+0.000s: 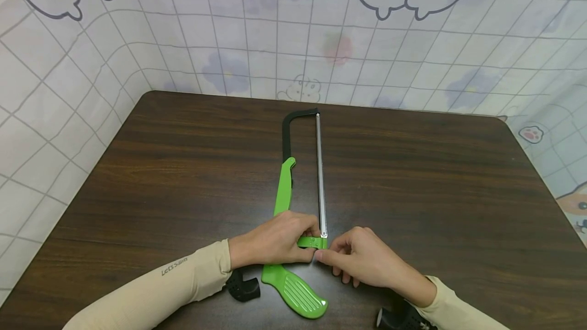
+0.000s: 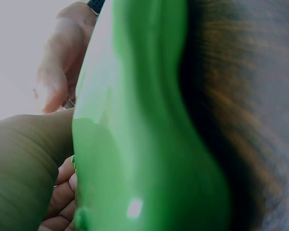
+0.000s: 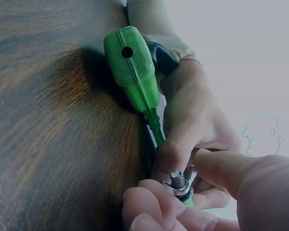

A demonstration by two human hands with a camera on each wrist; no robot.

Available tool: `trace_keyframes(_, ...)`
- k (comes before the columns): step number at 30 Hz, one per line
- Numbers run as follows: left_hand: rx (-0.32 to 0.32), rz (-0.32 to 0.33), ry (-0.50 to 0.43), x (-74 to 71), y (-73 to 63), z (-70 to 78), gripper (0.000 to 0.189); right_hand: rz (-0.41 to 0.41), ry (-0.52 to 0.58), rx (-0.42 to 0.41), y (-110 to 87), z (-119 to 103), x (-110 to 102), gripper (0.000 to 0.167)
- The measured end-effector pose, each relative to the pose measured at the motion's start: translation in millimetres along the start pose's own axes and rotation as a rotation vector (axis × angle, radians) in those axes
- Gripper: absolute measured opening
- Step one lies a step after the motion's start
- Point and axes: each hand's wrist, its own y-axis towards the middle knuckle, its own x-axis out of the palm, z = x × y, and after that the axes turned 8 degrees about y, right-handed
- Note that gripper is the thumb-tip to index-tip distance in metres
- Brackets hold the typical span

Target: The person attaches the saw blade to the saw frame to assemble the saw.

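A hacksaw (image 1: 283, 187) with a green handle and black front frame lies on the table, its silver blade (image 1: 320, 177) to the right and its grip towards me. My left hand (image 1: 284, 238) grips the green frame near the blade's near end, fingers curled over it. At that same end, my right hand (image 1: 367, 258) has thumb and fingers around a metal wing nut (image 3: 178, 180) on a threaded bolt, pinching it in the right wrist view. The hacksaw's green body (image 2: 135, 120) fills much of the left wrist view and hides part of the left hand.
The dark wood-grain table (image 1: 435, 182) extends around the saw on all sides. A white gridded curtain (image 1: 257, 29) with cartoon prints stands behind its far edge. Black wrist devices (image 1: 243, 286) sit under both forearms, close to the tabletop.
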Motion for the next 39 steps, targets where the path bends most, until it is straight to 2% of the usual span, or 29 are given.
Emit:
trace_keyframes(21, 0.002, 0.006, 0.0, 0.7, -0.1, -0.3, 0.015, -0.009, 0.038, 0.014, 0.1, -0.2, -0.5, 0.041)
trace_keyframes(39, 0.011, 0.008, 0.0, 0.2, 0.1, -0.8, 0.015, -0.003, 0.027, 0.019, -0.2, -0.3, -0.6, 0.04)
